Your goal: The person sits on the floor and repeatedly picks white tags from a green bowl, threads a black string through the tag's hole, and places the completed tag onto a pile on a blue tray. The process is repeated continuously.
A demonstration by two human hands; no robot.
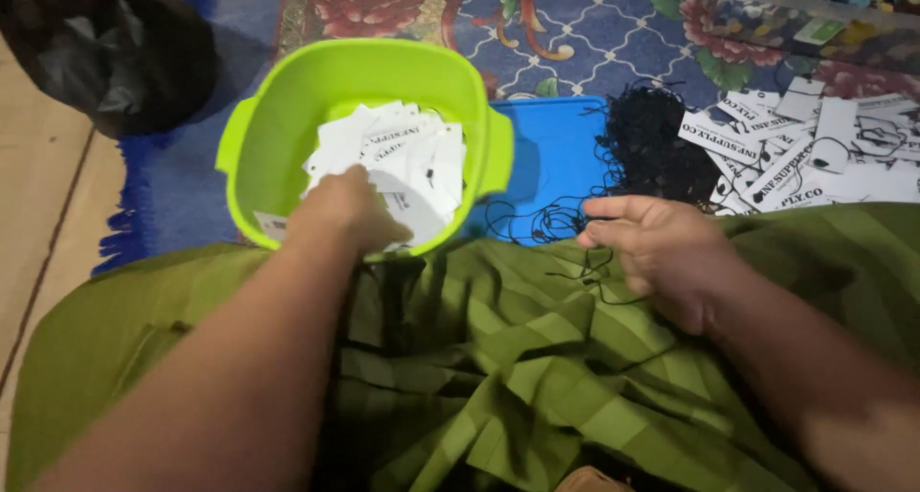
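Now, left to right, as I look down over my lap:
Black bag: a crumpled black plastic bag lies at ten o'clock from my left hand, well apart, half on the bare floor and half on the rug's blue fringe.
Lime tub: a lime-green plastic tub with side handles stands just past my knees, its near rim touching the green cloth.
Tagged pile: white paper hang tags with black print fill the bottom of the tub.
Left hand: my left hand reaches over the near rim into the tub, knuckles up, fingers curled down onto the tags; whether they pinch one I cannot tell.
Lap cloth: a green striped cloth covers my legs beneath both forearms.
Blue lid: a flat blue plastic lid lies at three o'clock from the tub, touching its handle.
Black strings: a tangle of black strings sits on the lid's right end, loops trailing toward my right hand.
Right hand: my right hand rests on the cloth's edge, fingers narrowed, pinching a thin black string.
Loose tags: more white tags lie scattered on the floral rug at two o'clock from that hand.
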